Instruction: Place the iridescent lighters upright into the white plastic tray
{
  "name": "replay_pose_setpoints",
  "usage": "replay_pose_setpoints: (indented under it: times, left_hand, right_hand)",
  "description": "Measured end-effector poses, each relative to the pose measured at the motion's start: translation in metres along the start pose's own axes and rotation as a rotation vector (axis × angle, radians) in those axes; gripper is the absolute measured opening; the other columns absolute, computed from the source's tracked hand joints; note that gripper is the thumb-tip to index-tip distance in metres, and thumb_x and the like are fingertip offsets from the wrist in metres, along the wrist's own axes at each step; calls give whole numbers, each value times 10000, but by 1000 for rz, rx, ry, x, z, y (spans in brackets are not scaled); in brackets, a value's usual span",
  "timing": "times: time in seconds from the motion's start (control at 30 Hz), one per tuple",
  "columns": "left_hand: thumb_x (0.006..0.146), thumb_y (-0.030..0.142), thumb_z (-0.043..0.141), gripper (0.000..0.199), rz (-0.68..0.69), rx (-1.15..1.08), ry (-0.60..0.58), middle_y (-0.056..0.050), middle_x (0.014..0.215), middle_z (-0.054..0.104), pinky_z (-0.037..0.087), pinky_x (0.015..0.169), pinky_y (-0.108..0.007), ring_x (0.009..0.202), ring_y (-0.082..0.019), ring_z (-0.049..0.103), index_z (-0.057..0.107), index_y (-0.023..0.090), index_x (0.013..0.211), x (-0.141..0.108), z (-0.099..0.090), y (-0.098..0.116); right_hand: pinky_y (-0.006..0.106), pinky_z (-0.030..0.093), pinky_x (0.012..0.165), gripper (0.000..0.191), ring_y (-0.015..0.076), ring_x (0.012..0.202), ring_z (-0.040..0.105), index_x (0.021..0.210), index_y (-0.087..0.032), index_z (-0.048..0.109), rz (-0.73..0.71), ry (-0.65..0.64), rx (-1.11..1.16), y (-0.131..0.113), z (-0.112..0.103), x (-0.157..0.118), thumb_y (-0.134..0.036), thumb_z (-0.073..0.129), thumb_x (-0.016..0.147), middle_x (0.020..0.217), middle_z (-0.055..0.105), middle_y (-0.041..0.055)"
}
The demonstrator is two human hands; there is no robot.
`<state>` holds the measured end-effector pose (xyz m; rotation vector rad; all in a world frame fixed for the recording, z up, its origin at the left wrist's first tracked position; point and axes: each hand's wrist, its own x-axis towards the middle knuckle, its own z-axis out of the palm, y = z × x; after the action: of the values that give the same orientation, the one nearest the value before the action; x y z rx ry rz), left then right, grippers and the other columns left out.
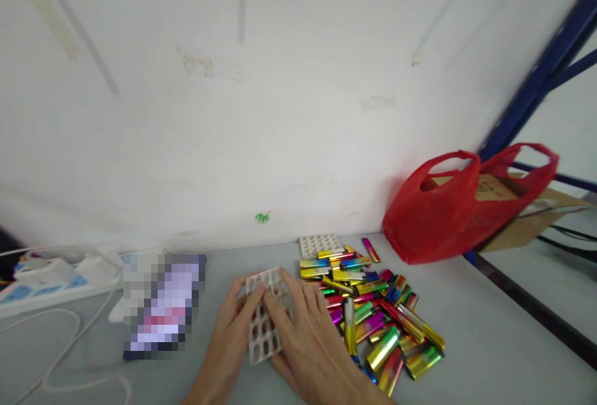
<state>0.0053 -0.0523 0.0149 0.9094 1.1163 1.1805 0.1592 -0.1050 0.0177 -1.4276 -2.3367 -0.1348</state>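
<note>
A white tray with rows of oval holes (266, 330) is held tilted over the grey table, low in the middle of the view. My left hand (232, 324) grips its left side, with the thumb across the upper part. On the right side, my right hand (303, 324) holds it too, fingers curled around the edge and thumb beside the left thumb. Dark ovals show in several of the holes; I cannot tell what lies in them. Right of my hands spreads a pile of shiny, many-coloured lighter-like pieces (373, 324). A similar white tray (318, 244) lies behind the pile.
On the left lie a pixelated phone-like device (164, 305) and a white power strip (60, 287) with loose white cables (51, 346). A red plastic bag (433, 218) holding a cardboard box (497, 187) stands at the back right, near a blue metal frame (536, 69). Behind the table (476, 343) rises a white wall (289, 112).
</note>
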Motion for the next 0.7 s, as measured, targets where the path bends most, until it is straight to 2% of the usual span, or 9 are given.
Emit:
replay_pose_setpoints:
  times: [0.2, 0.33, 0.47, 0.6, 0.7]
  left_hand:
    - [668, 610, 957, 664, 13, 73, -2, -52, 917, 861, 665, 662, -352, 825, -338, 845, 694, 221, 1137, 0, 2, 3]
    - [649, 597, 965, 646, 12, 101, -15, -56, 931, 854, 637, 619, -325, 842, -336, 838, 691, 221, 1098, 0, 1, 2]
    - [662, 597, 960, 592, 37, 117, -13, -49, 891, 848, 618, 605, -320, 783, -318, 824, 714, 222, 1049, -1, 1, 3]
    - [686, 623, 943, 627, 11, 105, -22, -42, 879, 846, 617, 611, -330, 719, -293, 806, 713, 228, 1116, -3, 2, 5]
    - [679, 632, 942, 731, 2, 101, -22, -40, 925, 850, 634, 675, -339, 757, -282, 804, 674, 232, 1229, -3, 3, 4]
  right_hand:
    - [586, 454, 1217, 795, 409, 1444, 546, 1690, -135, 389, -34, 18, 27, 4, 1, 0, -393, 723, 1016, 1716, 486, 212]
    - [578, 446, 1224, 770, 392, 1428, 554, 1663, -116, 424, -45, 17, 38, 5, 1, -1, -389, 733, 1013, 1646, 569, 197]
    - [581, 428, 1242, 797, 392, 1437, 532, 1649, -108, 442, -44, -7, 63, 5, -2, -1, -392, 771, 981, 1634, 575, 186]
    - [580, 433, 1233, 813, 392, 1415, 537, 1644, -109, 444, -46, -18, 73, 4, -3, 0, -402, 786, 967, 1616, 582, 188]
    - [574, 420, 1242, 771, 384, 1424, 528, 1644, -123, 442, -33, -15, 71, 5, -3, 0, -386, 758, 992, 1615, 581, 182]
